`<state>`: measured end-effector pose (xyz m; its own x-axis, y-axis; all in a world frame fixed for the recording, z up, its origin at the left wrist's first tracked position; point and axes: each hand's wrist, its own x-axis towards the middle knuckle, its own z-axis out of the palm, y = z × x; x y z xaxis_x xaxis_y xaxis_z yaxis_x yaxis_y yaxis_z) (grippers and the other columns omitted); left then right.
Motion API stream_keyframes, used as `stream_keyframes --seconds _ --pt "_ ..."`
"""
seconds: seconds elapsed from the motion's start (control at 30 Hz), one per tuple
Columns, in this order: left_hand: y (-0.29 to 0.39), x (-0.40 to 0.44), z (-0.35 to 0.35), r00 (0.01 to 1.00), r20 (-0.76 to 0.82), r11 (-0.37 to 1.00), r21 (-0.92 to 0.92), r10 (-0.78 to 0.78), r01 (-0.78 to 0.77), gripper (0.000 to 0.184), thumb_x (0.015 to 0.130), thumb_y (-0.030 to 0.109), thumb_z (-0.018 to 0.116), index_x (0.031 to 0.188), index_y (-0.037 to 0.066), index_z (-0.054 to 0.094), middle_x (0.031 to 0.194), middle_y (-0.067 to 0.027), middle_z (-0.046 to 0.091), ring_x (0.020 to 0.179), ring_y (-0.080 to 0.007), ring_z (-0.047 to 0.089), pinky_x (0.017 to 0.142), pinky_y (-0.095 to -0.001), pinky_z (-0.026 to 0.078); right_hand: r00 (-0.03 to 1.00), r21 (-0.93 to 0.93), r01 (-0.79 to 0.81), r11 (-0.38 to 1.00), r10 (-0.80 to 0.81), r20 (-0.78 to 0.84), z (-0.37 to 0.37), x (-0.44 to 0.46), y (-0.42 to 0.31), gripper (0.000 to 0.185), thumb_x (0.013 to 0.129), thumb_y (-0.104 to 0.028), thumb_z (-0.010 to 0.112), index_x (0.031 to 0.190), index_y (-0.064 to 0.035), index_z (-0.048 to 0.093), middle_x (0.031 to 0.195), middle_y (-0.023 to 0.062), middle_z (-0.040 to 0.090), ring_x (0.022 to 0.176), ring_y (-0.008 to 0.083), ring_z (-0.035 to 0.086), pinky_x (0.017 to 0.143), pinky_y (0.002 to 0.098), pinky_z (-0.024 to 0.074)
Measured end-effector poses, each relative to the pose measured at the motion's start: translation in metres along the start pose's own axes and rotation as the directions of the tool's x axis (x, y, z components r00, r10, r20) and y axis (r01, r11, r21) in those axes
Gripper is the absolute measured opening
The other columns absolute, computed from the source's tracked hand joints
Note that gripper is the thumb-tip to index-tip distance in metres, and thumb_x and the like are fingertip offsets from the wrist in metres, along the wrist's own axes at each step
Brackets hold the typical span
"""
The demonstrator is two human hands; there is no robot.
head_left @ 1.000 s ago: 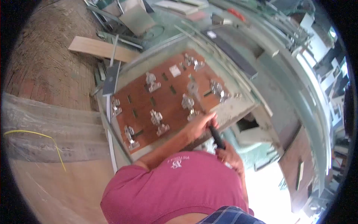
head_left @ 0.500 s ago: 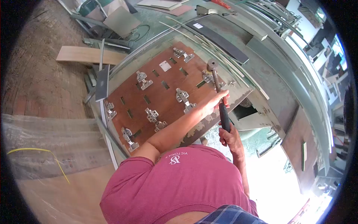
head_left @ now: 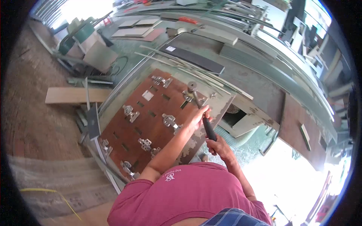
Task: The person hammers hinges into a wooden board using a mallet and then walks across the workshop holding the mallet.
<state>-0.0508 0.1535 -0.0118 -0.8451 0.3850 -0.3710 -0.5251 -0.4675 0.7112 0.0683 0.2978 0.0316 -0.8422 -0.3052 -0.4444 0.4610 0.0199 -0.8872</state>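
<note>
A hammer with a round metal head and a black handle (head_left: 209, 130) slants over the right edge of a reddish-brown board (head_left: 151, 109). My left hand (head_left: 198, 117) is closed round its shaft near the top of the grip. Lower down, my right hand (head_left: 219, 147) holds the end of the handle. The hammer head is over a metal hinge (head_left: 201, 100) at the board's upper right corner. Several more silver hinges, such as one at the centre (head_left: 169, 120), lie on the board among dark rectangular slots. A white label (head_left: 147, 95) is also on the board.
Thin pale strips (head_left: 196, 71) and a dark panel (head_left: 192, 59) lie beyond the board. A ribbed hose (head_left: 239, 139) runs below the table edge at right. A wooden plank (head_left: 75, 95) stands out at left, above plastic sheeting (head_left: 56, 175).
The camera view has turned, so the board appears lower and further left. The hammer head has shifted left in view with both hands, which still hold it.
</note>
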Motion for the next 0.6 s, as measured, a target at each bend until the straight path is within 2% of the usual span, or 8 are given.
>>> stream_keyframes --seconds 0.07,0.13,0.17,0.33,0.47,0.53,0.6 --pt "-0.003 0.003 -0.004 1.000 -0.016 1.000 0.000 0.007 -0.007 0.031 0.087 0.029 0.059 0.091 -0.001 0.053 0.058 -0.0017 0.049 0.058 -0.0206 0.056 0.061 -0.0343 0.048 1.000 0.017 0.014 1.000 -0.014 -0.021 0.000 0.000 -0.002 0.033 0.079 -0.030 0.055 0.095 -0.0014 0.050 0.060 -0.0013 0.045 0.048 0.0075 0.042 0.042 0.0236 0.0323" --pt "-0.003 0.002 -0.005 1.000 0.011 1.000 0.000 0.029 -0.029 0.033 0.084 0.032 0.063 0.092 0.000 0.055 0.059 -0.0024 0.053 0.058 -0.0212 0.057 0.062 -0.0318 0.047 1.000 -0.013 0.020 1.000 -0.020 0.014 -0.001 -0.001 0.000 0.033 0.080 -0.030 0.055 0.095 -0.0015 0.049 0.061 -0.0008 0.045 0.049 0.0073 0.042 0.043 0.0239 0.0326" --pt "-0.003 0.001 -0.005 1.000 -0.007 1.000 0.007 0.026 -0.026 0.029 0.087 0.028 0.059 0.093 0.000 0.053 0.057 -0.0012 0.049 0.058 -0.0198 0.055 0.063 -0.0351 0.047 1.000 0.008 0.010 1.000 -0.010 0.014 -0.001 0.000 0.002 0.033 0.080 -0.030 0.055 0.095 -0.0015 0.049 0.061 -0.0006 0.045 0.050 0.0077 0.043 0.043 0.0240 0.0334" --pt "-0.003 0.001 -0.006 0.999 -0.052 0.999 0.031 -0.012 0.013 0.028 0.089 0.027 0.057 0.097 0.000 0.053 0.057 -0.0004 0.048 0.056 -0.0192 0.055 0.064 -0.0351 0.048 0.999 -0.052 0.009 0.999 -0.011 -0.039 0.005 -0.001 -0.002 0.036 0.080 -0.031 0.056 0.098 0.0001 0.050 0.060 -0.0001 0.046 0.049 0.0089 0.044 0.044 0.0249 0.0342" --pt "-0.003 0.001 -0.004 0.998 -0.056 0.999 0.036 -0.020 0.022 0.029 0.091 0.026 0.054 0.102 0.000 0.052 0.056 0.0010 0.044 0.056 -0.0186 0.054 0.064 -0.0349 0.048 0.999 -0.034 -0.012 0.999 0.011 -0.034 0.002 0.001 0.004 0.038 0.080 -0.029 0.055 0.101 0.0023 0.051 0.060 0.0019 0.048 0.050 0.0103 0.046 0.044 0.0266 0.0358" --pt "-0.003 0.001 -0.004 0.999 -0.042 0.998 0.066 -0.009 0.012 0.028 0.091 0.026 0.053 0.104 0.001 0.052 0.057 0.0015 0.043 0.058 -0.0175 0.055 0.067 -0.0348 0.048 1.000 -0.033 -0.028 0.999 0.028 0.011 0.002 0.001 0.001 0.039 0.079 -0.023 0.054 0.108 0.0008 0.047 0.062 0.0003 0.046 0.048 0.0090 0.043 0.043 0.0239 0.0329" --pt "-0.002 0.002 -0.006 0.999 -0.028 0.998 0.051 -0.034 0.035 0.028 0.091 0.026 0.053 0.104 0.001 0.052 0.057 0.0018 0.043 0.059 -0.0170 0.055 0.069 -0.0350 0.047 0.999 -0.021 -0.039 0.999 0.039 -0.025 0.003 0.004 0.011 0.039 0.079 -0.023 0.054 0.109 0.0005 0.046 0.062 0.0005 0.047 0.049 0.0093 0.043 0.044 0.0244 0.0331"
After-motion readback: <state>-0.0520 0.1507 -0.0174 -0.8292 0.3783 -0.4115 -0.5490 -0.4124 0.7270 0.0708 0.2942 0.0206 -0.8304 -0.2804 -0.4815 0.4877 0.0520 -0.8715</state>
